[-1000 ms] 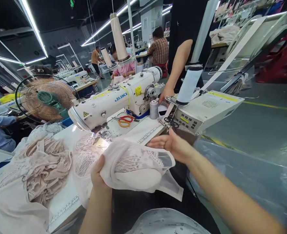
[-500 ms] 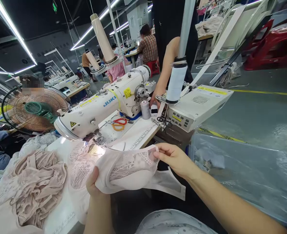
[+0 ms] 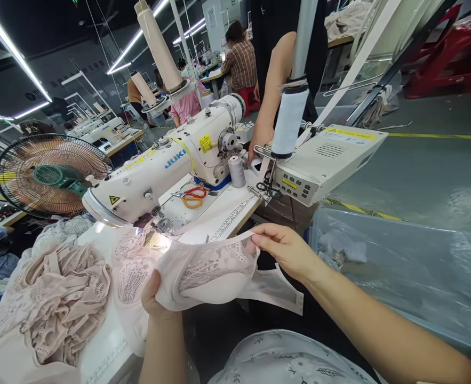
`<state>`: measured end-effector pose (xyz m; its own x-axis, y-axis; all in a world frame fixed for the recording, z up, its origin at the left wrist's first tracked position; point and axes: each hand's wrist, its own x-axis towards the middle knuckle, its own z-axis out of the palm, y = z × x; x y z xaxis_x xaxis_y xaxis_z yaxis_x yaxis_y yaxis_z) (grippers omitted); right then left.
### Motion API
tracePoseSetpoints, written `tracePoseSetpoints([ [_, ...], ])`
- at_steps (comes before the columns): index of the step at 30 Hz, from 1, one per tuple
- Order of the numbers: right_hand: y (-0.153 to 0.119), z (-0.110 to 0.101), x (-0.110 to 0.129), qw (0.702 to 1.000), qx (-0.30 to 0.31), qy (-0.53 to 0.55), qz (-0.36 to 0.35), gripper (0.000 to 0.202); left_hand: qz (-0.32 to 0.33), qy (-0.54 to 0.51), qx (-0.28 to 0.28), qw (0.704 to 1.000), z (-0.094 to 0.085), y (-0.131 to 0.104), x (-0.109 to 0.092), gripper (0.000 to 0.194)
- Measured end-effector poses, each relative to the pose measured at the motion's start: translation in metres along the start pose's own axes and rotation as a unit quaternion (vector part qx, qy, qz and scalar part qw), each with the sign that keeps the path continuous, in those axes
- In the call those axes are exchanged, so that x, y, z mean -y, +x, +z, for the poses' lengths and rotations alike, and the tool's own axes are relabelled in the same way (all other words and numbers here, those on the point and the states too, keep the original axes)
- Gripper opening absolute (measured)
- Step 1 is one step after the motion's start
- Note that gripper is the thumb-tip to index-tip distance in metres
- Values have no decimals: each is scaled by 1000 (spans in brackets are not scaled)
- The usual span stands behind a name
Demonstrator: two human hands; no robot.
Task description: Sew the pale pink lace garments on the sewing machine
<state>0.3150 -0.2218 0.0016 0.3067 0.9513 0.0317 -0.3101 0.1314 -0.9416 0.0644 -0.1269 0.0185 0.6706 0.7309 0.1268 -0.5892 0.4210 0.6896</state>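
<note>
A pale pink lace bra [image 3: 215, 266] is stretched between my two hands in front of the sewing machine [image 3: 171, 160]. My left hand [image 3: 155, 296] grips its left part, thumb on top and the other fingers hidden behind the fabric. My right hand [image 3: 281, 248] pinches the upper right edge of the lace between thumb and fingertips. One wing of the bra hangs down below the right hand. More of the pink lace lies to the left, under the machine's lit needle area. A heap of pink lace garments [image 3: 67, 298] rests on the table at the left.
Red and orange-handled scissors [image 3: 195, 196] and a grey thread spool [image 3: 236, 172] lie on the machine table. Another person's arm [image 3: 273, 96] reaches behind the control box [image 3: 323, 165]. A clear plastic bin [image 3: 379, 224] stands at right, a fan [image 3: 53, 176] at left.
The view has tilted and shifted slightly, so the machine sits a little higher and further left. Both hands keep their hold on the bra with hardly any movement.
</note>
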Motion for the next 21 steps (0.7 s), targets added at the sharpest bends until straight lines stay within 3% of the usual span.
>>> tracePoseSetpoints([
  [7, -2, -2, 1, 1000, 15, 1, 17, 21, -7, 46, -18, 999, -11, -1, -1, 41],
  [13, -3, -4, 7, 993, 27, 74, 86, 29, 0, 43, -19, 999, -14, -2, -2, 43],
  [16, -3, -5, 8, 993, 39, 66, 86, 34, -3, 40, -17, 999, -19, -2, -2, 44],
  [21, -1, -9, 5, 996, 46, 37, 67, 24, -12, 45, -24, 999, -27, -1, -1, 46],
])
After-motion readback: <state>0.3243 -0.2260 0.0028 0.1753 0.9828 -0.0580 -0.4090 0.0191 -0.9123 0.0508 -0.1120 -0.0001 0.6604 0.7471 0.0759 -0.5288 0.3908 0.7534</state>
